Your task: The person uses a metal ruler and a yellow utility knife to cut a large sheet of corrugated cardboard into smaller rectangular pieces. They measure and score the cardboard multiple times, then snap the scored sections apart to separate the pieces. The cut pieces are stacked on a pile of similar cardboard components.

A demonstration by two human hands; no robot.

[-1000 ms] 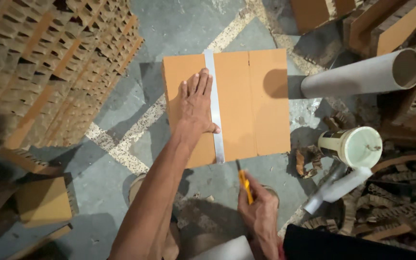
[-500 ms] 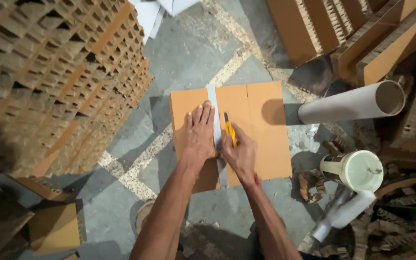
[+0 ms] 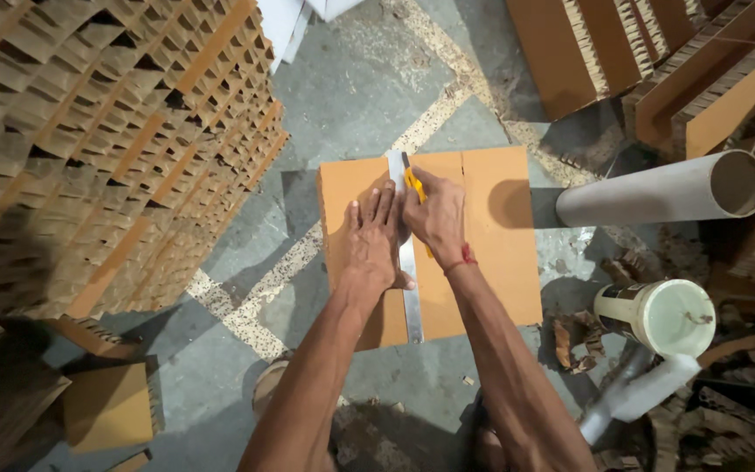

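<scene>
On floor, centre: brown cardboard sheet (image 3: 491, 236) lying flat on grey concrete floor (image 3: 342, 96).
Straightedge: metal ruler (image 3: 410, 288) laid lengthwise across sheet, near edge to far edge.
Left hand (image 3: 373, 240): flat, fingers spread narrow, pressing down on ruler and on sheet beside it.
Right hand (image 3: 437, 218): fingers closed round yellow utility knife (image 3: 414, 185); blade tip at far end of ruler, against its right edge.
Progress: judged at start of a cutting stroke, knife at far edge of sheet; no open slit visible along ruler nearer the body; sheet reads as one piece. A faint line right of knife, whether crease or cut cannot tell.
Left to do: judged whole run along ruler toward near edge.
Containers: white bucket (image 3: 657, 316) at right, tilted, mouth toward camera; inside pale, seemingly empty, contents cannot tell for sure.
Tube: grey cardboard tube (image 3: 657, 197) lying beside sheet, open end dark, nothing seen inside.
Surroundings: stacked honeycomb cardboard (image 3: 89, 149) at left; more brown boards (image 3: 622, 52) top right; torn scraps (image 3: 574, 336) near bucket.
</scene>
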